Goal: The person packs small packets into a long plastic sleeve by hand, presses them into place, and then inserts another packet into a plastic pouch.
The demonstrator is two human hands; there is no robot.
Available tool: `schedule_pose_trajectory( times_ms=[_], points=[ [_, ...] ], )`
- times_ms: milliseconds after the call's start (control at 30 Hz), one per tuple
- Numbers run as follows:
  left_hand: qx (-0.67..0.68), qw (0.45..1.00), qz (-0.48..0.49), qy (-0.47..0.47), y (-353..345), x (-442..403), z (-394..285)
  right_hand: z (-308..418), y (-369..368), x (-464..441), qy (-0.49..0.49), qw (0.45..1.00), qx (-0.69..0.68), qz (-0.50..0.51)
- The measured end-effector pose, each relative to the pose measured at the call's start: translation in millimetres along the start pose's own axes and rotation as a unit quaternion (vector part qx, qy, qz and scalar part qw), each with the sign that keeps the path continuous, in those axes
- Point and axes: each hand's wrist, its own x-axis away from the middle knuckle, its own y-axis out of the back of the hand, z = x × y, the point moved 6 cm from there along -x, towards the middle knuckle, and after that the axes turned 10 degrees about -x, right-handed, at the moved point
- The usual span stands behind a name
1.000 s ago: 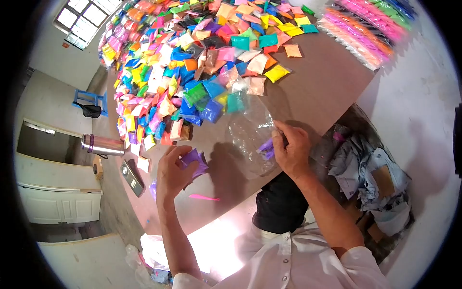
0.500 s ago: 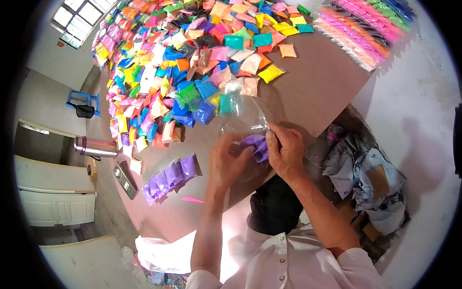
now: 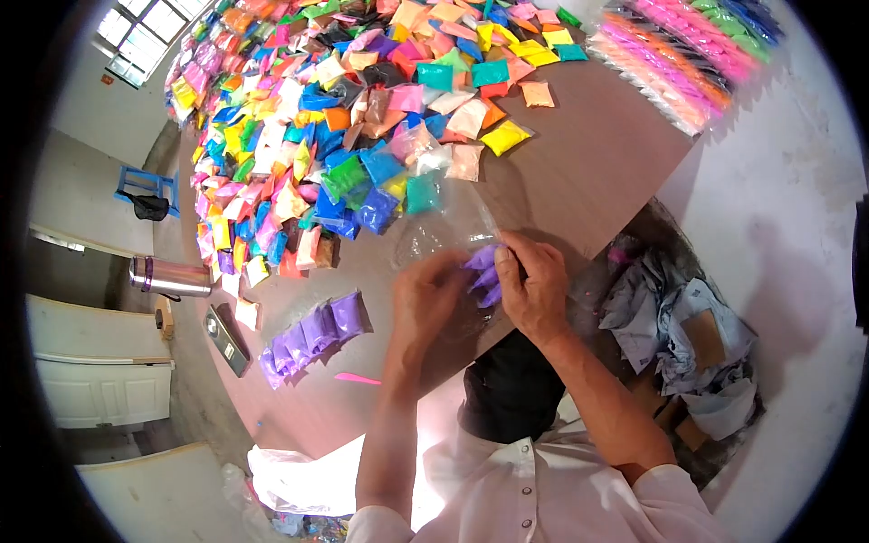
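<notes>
On your left, a shiny flask [image 3: 168, 276] is by the edge of the brown table [image 3: 579, 154]. Next is a dark phone [image 3: 226, 339]. Then you have a row of purple packets [image 3: 315, 335] on the table, with a pink stick [image 3: 358, 378] near it. Behind is a big pile of bright packets [image 3: 367, 100]. Your left hand [image 3: 428, 294] is blurry, so I can't tell if its grip holds anything. Between your hands is a purple bundle [image 3: 486, 271], touching the clear bag [image 3: 451, 228]; I can't tell if it's inside. Your right hand [image 3: 534, 285] has its grip pinched on the bag. Farther right is crumpled paper [image 3: 692, 330].
</notes>
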Motion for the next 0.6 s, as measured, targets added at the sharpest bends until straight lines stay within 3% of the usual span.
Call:
schedule_pose_trajectory(
  times_ms=[67, 167, 233, 367, 433, 533, 600],
  points=[
    [0.028, 1.000, 0.005, 0.004, 1, 3, -4, -7, -1, 0, -0.074, 0.996, -0.049, 0.030],
    [-0.019, 0.999, 0.020, 0.035, 5, 9, -6, 1, -1, -1, -0.020, 0.999, -0.024, 0.010],
    [-0.059, 0.998, 0.016, -0.004, 6, 17, -11, 1, -1, 3, -0.017, 1.000, -0.018, 0.010],
    [-0.009, 0.999, -0.020, 0.034, 7, 32, -1, 7, -4, 5, -0.018, 1.000, -0.002, -0.001],
    [-0.112, 0.990, -0.082, -0.020, 11, 32, -7, 4, -6, 5, -0.018, 1.000, -0.002, -0.005],
    [-0.173, 0.974, -0.105, -0.100, 10, 33, -14, 2, -7, 6, -0.018, 1.000, -0.003, -0.014],
    [-0.187, 0.972, -0.102, -0.103, 10, 35, -12, 1, -7, 6, -0.016, 1.000, -0.010, -0.017]
  ],
)
